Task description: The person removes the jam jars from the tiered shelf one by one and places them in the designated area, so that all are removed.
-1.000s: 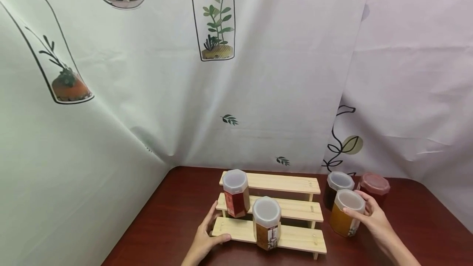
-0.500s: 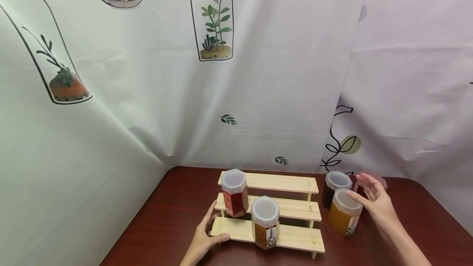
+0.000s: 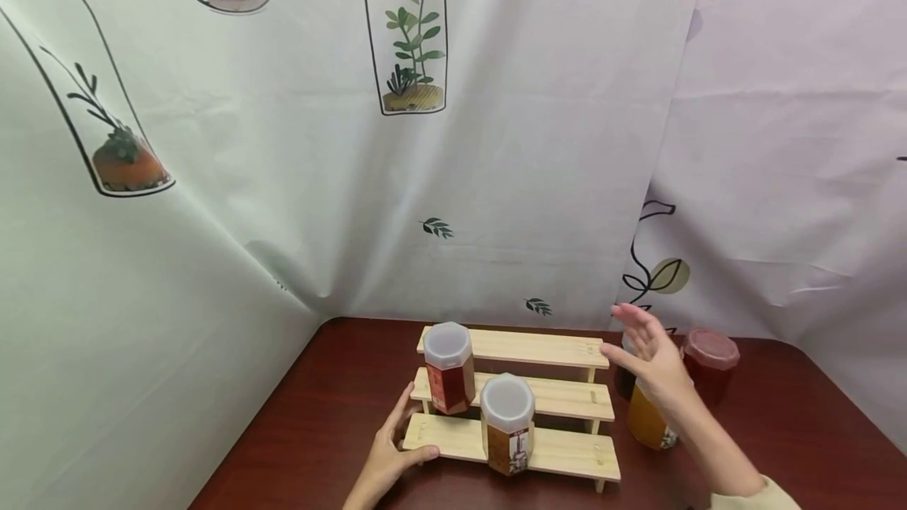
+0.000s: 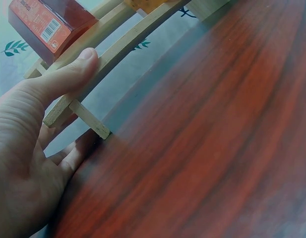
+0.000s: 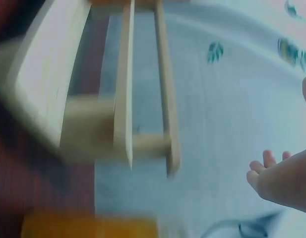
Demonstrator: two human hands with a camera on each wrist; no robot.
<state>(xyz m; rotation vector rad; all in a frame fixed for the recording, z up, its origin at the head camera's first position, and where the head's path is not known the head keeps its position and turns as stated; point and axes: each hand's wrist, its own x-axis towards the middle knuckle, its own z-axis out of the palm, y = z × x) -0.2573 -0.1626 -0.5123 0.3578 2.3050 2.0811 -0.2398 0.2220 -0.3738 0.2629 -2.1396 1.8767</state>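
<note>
At the left end of a three-step wooden shelf (image 3: 574, 459), my left hand (image 3: 386, 455) grips the lowest step. In the left wrist view, the thumb (image 4: 76, 74) lies along the board and the other fingers are partly hidden behind it. A red jar (image 3: 449, 372) with a whitish lid stands on the middle step, towards the left. An amber jar (image 3: 508, 425) stands on the lowest step. My right hand (image 3: 659, 368) is in the air by the shelf's right end, fingers extended, holding nothing. It partly covers a dark jar (image 3: 623, 382) and an orange-yellow jar (image 3: 645, 419).
A jar with a reddish lid (image 3: 711, 356) stands at the back right of the dark red table (image 3: 305, 415). Behind the table hangs a pale cloth (image 3: 553, 179) printed with plants; it also runs along the left side.
My right hand has let go of the orange-yellow jar, lifted away and moved left towards the shelf. The left hand and the jars on the shelf stay in place.
</note>
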